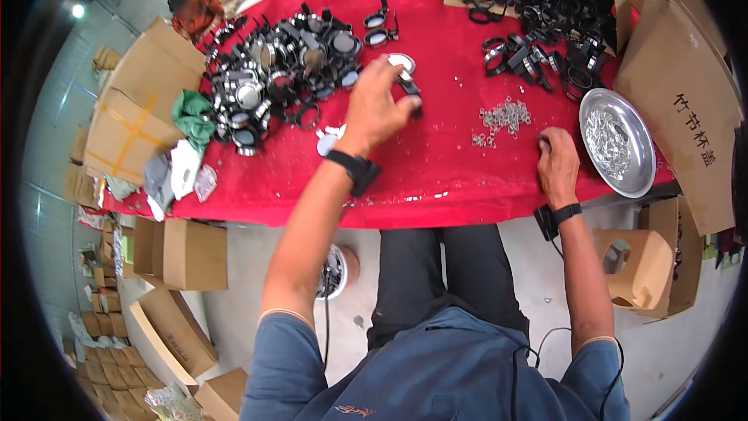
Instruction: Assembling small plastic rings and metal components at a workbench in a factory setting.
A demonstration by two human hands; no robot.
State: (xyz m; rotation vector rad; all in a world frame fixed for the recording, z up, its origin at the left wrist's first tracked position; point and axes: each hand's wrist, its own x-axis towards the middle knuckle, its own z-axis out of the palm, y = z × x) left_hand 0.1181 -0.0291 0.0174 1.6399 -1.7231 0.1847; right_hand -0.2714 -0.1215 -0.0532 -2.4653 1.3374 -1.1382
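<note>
My left hand (375, 107) reaches over the red cloth with thumb and fingers closed around a cup lid (402, 63). The lid has a round white-silver disc and a black strap-like part that shows by my thumb. My right hand (558, 162) rests at the right, its fingers curled; whatever they hold, if anything, is hidden. Left of that hand lies a loose heap of small metal rings or clips (505, 118). A silver oval tray (648, 157) with more shiny metal pieces stands to its right.
A big pile of black-and-silver lids (280, 62) covers the table's left. Black ring parts (538, 58) spill from an open carton at the far right. Cardboard boxes (686, 86) flank both ends. A bucket (336, 271) stands below the edge. Another person (196, 15) is at the far left.
</note>
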